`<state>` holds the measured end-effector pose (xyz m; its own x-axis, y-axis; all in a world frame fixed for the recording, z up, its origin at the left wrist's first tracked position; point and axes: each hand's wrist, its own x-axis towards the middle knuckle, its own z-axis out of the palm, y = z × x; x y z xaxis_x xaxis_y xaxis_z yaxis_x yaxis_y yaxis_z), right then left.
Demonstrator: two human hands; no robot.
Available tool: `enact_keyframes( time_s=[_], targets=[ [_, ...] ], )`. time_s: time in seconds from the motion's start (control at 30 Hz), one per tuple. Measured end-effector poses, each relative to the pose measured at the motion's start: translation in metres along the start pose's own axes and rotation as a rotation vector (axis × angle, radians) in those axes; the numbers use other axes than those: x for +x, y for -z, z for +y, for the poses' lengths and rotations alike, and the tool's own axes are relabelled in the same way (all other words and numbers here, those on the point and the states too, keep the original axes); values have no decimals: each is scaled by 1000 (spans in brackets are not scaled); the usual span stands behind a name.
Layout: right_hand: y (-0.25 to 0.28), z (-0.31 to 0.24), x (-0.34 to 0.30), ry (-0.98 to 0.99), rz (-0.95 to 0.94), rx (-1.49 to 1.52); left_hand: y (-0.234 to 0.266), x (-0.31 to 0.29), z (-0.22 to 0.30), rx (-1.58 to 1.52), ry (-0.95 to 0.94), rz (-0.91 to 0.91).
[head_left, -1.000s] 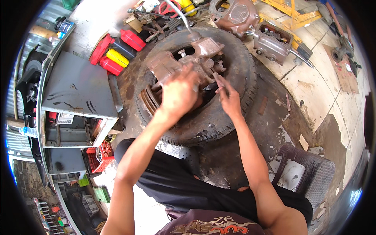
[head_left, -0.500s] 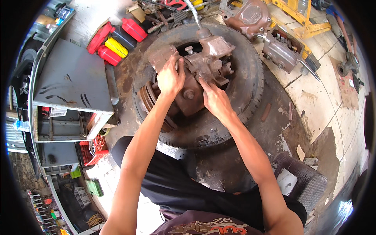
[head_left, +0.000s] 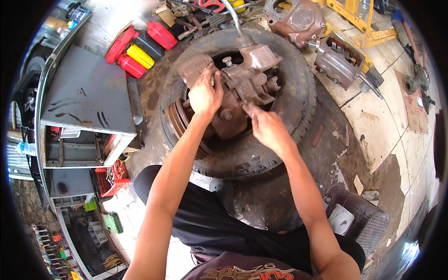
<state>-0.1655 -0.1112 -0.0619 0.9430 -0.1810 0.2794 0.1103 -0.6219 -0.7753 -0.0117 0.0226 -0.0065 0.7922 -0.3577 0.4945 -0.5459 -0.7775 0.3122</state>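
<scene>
A brown, greasy gearbox housing (head_left: 228, 114) lies on a worn tyre (head_left: 298, 100), with a bent metal lever (head_left: 233, 17) rising from its far end. My left hand (head_left: 205, 95) rests on the left part of the housing, its fingers stretched forward and the thumb apart. Just right of a round bolt head (head_left: 226, 115), my right hand (head_left: 270, 130) has its fingers curled in and its fingertips at the housing's edge. Whatever it may grip there is too small to make out. A grooved pulley-like disc (head_left: 177, 119) sits at the housing's left side.
At the far right stand a brown bell-shaped casting (head_left: 298, 21) and an opened gear case (head_left: 339, 60) with a shaft. Red, yellow and black bottles (head_left: 140, 55) lie far left, beside a grey metal cabinet (head_left: 84, 98). A red basket (head_left: 112, 179) is below it.
My right hand has drawn back slightly toward me and to the right along the housing's edge, its fingers more curled. My left hand stays in place on the housing.
</scene>
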Motion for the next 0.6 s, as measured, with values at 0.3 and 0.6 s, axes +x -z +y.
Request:
enact_keyframes(
  time_s=[0.3,0.6],
  targets=[
    [-27,20,3,-7,104,-23,-7,2,-5,-39,-7,19],
    [-50,7,-16,-90,152,-139,-10,-5,-1,-32,-35,58]
  ],
)
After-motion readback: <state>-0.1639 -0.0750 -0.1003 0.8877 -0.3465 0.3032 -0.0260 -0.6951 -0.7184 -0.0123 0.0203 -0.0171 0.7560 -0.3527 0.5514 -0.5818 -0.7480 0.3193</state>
